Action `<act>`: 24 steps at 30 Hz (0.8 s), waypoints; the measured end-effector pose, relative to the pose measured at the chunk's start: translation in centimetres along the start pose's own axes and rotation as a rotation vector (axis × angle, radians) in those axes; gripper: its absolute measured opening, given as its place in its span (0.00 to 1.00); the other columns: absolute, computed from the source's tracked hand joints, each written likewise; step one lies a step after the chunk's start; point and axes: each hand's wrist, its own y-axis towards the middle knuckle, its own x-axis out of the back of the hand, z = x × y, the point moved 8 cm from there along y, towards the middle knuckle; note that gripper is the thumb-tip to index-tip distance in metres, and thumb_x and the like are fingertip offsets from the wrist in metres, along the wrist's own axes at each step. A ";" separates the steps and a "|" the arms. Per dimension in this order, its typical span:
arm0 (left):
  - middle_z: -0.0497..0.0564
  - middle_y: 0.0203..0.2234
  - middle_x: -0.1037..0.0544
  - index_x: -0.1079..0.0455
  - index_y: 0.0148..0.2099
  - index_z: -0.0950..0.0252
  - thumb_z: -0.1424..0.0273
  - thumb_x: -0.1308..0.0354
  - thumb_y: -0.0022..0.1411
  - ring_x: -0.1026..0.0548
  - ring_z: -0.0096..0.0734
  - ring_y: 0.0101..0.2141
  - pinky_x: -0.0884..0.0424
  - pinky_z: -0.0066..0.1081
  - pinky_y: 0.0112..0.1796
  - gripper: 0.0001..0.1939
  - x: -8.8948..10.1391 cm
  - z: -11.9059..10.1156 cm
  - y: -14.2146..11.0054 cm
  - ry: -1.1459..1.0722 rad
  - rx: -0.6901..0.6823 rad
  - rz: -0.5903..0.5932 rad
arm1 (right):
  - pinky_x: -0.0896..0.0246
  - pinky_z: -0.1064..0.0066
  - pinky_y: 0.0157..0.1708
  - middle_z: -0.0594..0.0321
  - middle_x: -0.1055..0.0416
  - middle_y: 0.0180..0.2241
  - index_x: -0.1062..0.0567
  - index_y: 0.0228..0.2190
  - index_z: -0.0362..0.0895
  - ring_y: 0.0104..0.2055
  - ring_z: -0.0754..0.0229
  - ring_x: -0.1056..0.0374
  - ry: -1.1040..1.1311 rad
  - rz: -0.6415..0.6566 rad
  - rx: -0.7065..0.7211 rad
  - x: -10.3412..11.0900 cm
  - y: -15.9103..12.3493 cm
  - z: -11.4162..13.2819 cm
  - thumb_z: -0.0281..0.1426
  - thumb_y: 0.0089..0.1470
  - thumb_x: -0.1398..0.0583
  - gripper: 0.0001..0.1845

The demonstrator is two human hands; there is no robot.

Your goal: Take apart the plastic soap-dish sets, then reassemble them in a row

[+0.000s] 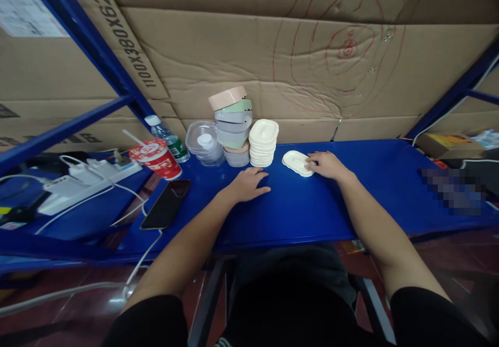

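Observation:
My left hand [249, 183] rests on the blue tabletop with its fingers spread and holds nothing. Its fingertips are close to the foot of a stack of cream oval lids [264, 136]. Further right, a small pile of the same cream lids [295, 162], perhaps two, lies flat on the table. My right hand [325, 165] has its thumb and fingers closed on the right end of this pile. Left of the tall lid stack stands a leaning stack of pastel bowls [234, 123] in pink, green and grey. Beside the bowls are nested clear plastic containers [202, 144].
On the left are a red paper cup [161, 162] with a straw, a water bottle [171, 142] and a black phone [167, 204]. A white power strip [89, 188] trails cables. Cardboard [218, 45] walls the back, between blue metal posts [93, 45].

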 end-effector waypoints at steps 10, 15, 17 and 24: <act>0.62 0.66 0.28 0.31 0.69 0.64 0.49 0.45 0.73 0.29 0.54 0.64 0.34 0.49 0.64 0.32 0.9 -0.2 0.0 -0.040 0.000 -0.021 | 0.34 0.42 0.64 0.47 0.24 0.63 0.18 0.57 0.47 0.64 0.36 0.28 -0.035 0.010 -0.052 -0.4 0.0 -0.2 0.53 0.65 0.39 0.29; 0.62 0.65 0.26 0.30 0.68 0.65 0.51 0.44 0.73 0.28 0.53 0.63 0.33 0.49 0.63 0.31 1.0 -0.5 0.0 -0.043 -0.015 -0.031 | 0.40 0.41 0.69 0.48 0.35 0.71 0.20 0.60 0.48 0.72 0.36 0.37 0.028 0.008 -0.035 -0.8 -0.1 0.8 0.56 0.65 0.39 0.34; 0.61 0.64 0.25 0.29 0.67 0.64 0.51 0.43 0.72 0.27 0.51 0.62 0.32 0.48 0.63 0.30 1.2 -0.6 0.1 -0.069 -0.032 -0.045 | 0.42 0.40 0.70 0.50 0.38 0.74 0.20 0.61 0.48 0.73 0.34 0.39 0.036 0.022 -0.031 -0.9 -0.1 1.0 0.56 0.63 0.37 0.35; 0.55 0.49 0.16 0.22 0.52 0.60 0.57 0.45 0.74 0.19 0.43 0.52 0.26 0.45 0.57 0.16 9.1 0.3 -2.2 -0.097 -0.107 -0.646 | 0.40 0.37 0.69 0.49 0.37 0.73 0.22 0.62 0.48 0.71 0.32 0.36 0.005 0.056 -0.037 -1.2 -0.2 1.4 0.57 0.60 0.35 0.38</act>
